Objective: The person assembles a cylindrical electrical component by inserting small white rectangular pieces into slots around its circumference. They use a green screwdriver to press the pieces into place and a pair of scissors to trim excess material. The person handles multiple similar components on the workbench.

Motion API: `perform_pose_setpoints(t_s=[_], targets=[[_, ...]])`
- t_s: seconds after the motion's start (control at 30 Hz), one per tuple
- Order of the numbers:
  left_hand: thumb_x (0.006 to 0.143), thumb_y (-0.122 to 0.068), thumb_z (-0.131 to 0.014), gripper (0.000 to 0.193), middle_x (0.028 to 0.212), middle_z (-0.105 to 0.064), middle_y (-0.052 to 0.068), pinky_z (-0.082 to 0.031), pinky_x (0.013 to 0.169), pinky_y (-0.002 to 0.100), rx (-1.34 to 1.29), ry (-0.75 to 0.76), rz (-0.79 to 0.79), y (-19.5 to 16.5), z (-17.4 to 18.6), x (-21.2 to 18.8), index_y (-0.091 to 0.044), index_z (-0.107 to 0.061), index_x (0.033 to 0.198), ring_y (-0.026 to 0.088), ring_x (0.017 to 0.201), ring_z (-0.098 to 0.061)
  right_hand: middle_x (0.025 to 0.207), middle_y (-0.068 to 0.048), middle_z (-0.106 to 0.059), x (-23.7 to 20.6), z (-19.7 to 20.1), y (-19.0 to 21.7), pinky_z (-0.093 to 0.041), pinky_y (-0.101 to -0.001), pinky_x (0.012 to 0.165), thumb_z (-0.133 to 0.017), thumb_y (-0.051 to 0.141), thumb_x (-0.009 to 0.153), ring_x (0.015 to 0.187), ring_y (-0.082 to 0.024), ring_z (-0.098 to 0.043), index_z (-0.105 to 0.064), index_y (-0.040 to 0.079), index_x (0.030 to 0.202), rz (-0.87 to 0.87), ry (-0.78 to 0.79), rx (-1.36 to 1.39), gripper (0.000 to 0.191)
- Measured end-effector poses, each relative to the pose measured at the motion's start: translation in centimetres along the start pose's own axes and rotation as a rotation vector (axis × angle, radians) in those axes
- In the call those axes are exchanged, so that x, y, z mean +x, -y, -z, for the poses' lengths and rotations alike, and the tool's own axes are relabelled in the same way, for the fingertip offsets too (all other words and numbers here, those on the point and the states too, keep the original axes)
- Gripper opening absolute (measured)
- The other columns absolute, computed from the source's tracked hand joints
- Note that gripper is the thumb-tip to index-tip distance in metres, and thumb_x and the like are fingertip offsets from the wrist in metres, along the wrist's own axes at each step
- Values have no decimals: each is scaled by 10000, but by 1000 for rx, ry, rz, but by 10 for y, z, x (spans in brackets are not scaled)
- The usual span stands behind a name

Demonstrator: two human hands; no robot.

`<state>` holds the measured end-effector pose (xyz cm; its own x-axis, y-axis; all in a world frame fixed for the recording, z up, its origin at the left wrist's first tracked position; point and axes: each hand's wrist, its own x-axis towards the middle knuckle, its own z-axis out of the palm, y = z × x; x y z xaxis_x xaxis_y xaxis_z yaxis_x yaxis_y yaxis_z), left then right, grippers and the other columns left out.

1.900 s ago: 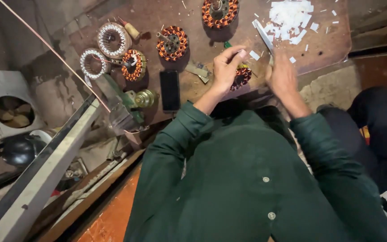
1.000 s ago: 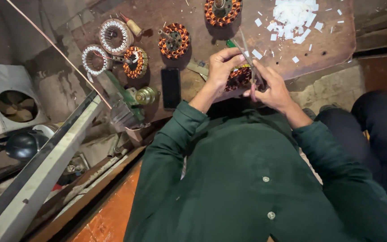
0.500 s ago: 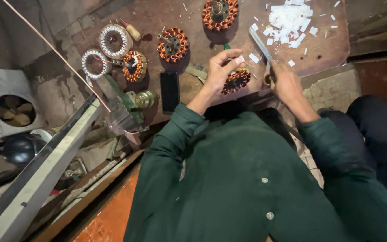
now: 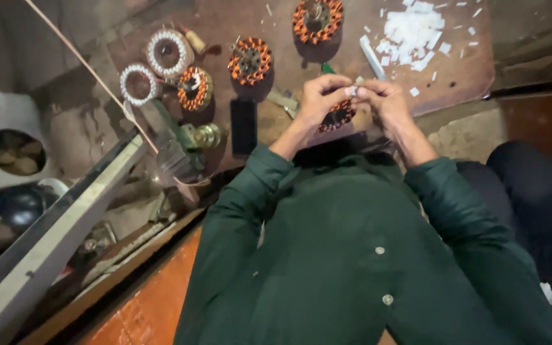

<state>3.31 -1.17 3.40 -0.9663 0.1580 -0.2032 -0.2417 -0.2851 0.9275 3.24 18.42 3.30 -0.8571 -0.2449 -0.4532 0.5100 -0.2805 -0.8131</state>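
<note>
My left hand [image 4: 317,99] and my right hand [image 4: 390,102] meet over the brown board [image 4: 461,76]. Their fingertips pinch the same small white paper slip [image 4: 354,91]. Right below the hands lies a copper-wound stator [image 4: 340,117], partly hidden by them. A long pale flat strip [image 4: 372,56] lies on the board just beyond my fingers. Farther back is a pile of white paper pieces [image 4: 410,29].
More copper-wound stators [image 4: 249,61] [image 4: 316,18] [image 4: 193,88] and two white-wound ones [image 4: 167,51] [image 4: 137,83] lie on the board. A black phone [image 4: 244,126] and a brass part [image 4: 206,135] are to the left. A grey beam [image 4: 52,243] runs along the lower left.
My right hand held the long pale strip up earlier. That strip now lies on the board, and both hands have come together on a small white slip.
</note>
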Motion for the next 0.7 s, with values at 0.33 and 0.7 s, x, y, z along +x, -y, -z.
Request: perform_pose_setpoints(t_s=[0.33,0.7], targets=[[958,-37,-745,211,1036,-785,115,-597,845,279,13,-2,-95,15,5,-2,70,-734,1140,128,927,-727,990,-88,-754,-1,-11,-20,-602,-249,800,-682,21,1026,833,-128,-712,-732,-54,1124,188,-68,-80,134],[957,13,-721,542,1050,-781,98,-566,885,246,33,-51,-203,28,1,0,33,-501,1453,100,950,-695,1032,-128,-738,-7,-30,-23,-572,-298,804,-677,-31,1019,894,-184,-707,-739,-20,1223,601,-239,-617,214]])
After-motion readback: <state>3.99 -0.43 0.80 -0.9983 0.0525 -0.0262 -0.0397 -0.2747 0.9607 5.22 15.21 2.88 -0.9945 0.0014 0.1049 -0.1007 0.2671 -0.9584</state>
